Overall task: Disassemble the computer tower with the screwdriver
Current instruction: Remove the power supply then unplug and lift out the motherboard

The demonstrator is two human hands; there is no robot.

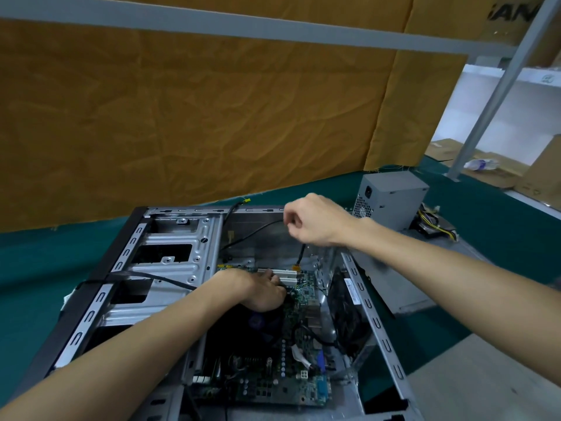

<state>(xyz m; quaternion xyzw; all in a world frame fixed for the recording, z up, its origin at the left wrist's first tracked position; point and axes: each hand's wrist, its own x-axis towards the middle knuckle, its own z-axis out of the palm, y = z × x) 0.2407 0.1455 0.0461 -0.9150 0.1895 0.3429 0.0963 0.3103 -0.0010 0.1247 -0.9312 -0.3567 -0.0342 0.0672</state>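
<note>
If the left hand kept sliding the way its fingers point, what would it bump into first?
Most likely the white expansion slots on the motherboard. The left hand lies low inside the computer case, fingertips pointing right and already at the slots' near end. Depth is hard to judge, so it may already touch them.

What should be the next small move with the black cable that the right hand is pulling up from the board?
Probably a straight upward pull on the black cable to free its plug: the right hand pinches it taut above the motherboard, where its end seems still seated, while the left hand presses the board.
</note>
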